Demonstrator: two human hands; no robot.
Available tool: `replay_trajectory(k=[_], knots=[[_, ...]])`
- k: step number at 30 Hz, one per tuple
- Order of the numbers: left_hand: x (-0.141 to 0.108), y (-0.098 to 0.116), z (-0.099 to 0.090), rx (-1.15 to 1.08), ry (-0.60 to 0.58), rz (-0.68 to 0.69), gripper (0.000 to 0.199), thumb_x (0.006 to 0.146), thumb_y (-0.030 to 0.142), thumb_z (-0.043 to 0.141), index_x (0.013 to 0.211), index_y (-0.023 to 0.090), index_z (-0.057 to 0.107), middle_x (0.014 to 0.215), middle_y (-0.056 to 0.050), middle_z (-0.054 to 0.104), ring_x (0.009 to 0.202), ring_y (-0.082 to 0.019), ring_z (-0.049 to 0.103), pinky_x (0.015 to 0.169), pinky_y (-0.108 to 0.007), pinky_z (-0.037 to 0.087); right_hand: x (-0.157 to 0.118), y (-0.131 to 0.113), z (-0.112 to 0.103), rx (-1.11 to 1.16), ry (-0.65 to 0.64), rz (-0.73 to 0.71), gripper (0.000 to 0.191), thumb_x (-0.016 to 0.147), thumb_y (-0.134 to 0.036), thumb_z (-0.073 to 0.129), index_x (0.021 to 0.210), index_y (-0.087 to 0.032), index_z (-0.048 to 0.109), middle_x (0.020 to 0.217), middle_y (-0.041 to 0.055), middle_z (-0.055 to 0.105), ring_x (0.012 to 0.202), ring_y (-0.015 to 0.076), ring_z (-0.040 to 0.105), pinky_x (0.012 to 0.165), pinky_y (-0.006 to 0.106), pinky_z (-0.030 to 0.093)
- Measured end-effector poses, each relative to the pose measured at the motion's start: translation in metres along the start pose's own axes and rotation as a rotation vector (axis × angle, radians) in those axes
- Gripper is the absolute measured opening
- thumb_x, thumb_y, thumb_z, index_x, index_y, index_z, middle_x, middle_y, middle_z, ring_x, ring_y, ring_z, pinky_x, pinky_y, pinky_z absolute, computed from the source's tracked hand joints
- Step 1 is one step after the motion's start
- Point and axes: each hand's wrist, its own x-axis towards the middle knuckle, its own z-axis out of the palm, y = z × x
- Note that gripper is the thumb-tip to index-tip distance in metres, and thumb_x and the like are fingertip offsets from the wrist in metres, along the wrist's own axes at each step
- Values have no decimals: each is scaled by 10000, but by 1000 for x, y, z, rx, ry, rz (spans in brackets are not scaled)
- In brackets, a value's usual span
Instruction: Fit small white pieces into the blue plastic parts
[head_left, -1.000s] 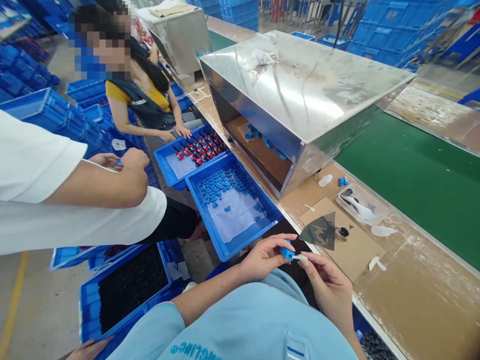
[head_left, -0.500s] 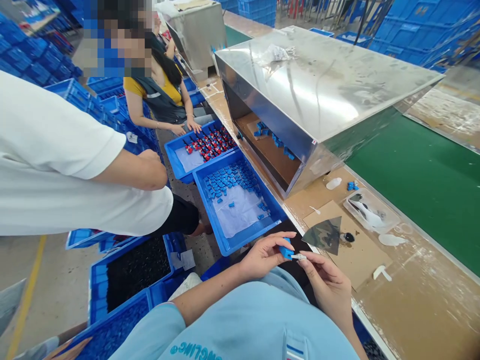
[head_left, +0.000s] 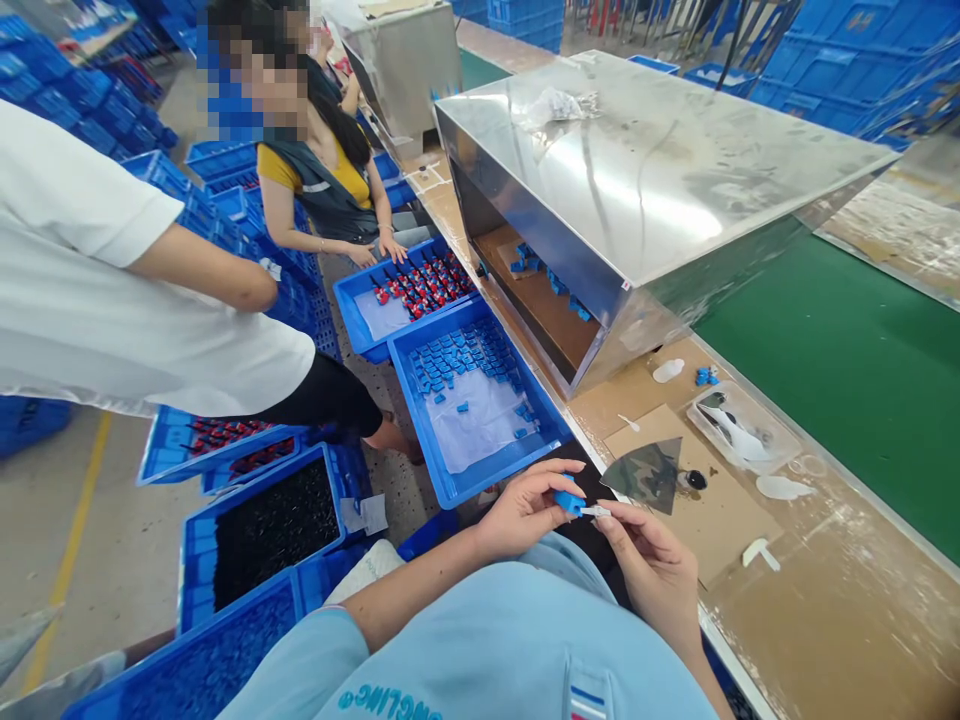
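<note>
Fingers clamped at close quarters: our left hand (head_left: 525, 512) grips a small blue piece (head_left: 569, 498) between thumb and fingers, while our right hand (head_left: 652, 560) pinches a slim white piece (head_left: 596, 511), its tip at the blue piece's near edge; whether it only touches or sits inside, we cannot tell. That hold, low in front of our body at the table's edge, has barely altered in the last second, so we judge the work in hand to be at the same stage. Just beyond on the worktable (head_left: 840, 610) lie a dark patterned sheet (head_left: 646, 474), a small black pot (head_left: 697, 480) and a clear tub (head_left: 787, 445), beside a metal hood (head_left: 637, 160) sheltering more blue pieces. To our left, a blue tray (head_left: 502, 475) holds rows of small blue parts, next to a 2nd tray (head_left: 352, 318) of red pieces where a seated co-worker's hand (head_left: 390, 245) rests as before. The clearest change is farther left: the bare arm (head_left: 217, 270) of a co-worker in a white shirt (head_left: 150, 330) has drawn back, uncovering more of the crates below, a shift that seems to leave our own 2 hands undisturbed.
</note>
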Motion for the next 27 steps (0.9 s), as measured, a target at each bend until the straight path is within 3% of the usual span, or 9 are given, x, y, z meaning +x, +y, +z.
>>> replay_trajectory(k=[6,18,22,27], knots=[[0,-2,-1,212,19,114,235,847,357,614,988,179,674,1190,-140,616,1104,-215,575,935,-351,473,0,3,-3,-21,-8,-11,163,798,-319,680,915,-224,742,834,63,723,714,180,682,671,292,599],[2,5,-4,435,-18,240,292,880,404,550,979,150,654,961,-112,652,889,-175,604,781,-301,487,0,4,-6,-164,-14,-104,146,830,-289,651,939,-232,730,868,51,725,759,178,681,684,277,585],[2,7,-5,519,-15,310,272,885,400,548,962,160,651,910,-88,667,878,-176,596,843,-337,456,1,-2,-5,-207,-28,-197,132,838,-241,643,947,-244,717,865,35,727,746,164,682,669,257,579],[1,6,-7,468,-10,299,262,896,370,531,993,155,644,973,-107,634,915,-164,607,823,-289,496,4,-10,-5,-322,-43,-381,133,836,-190,638,944,-244,694,841,15,727,711,150,677,670,246,569]])
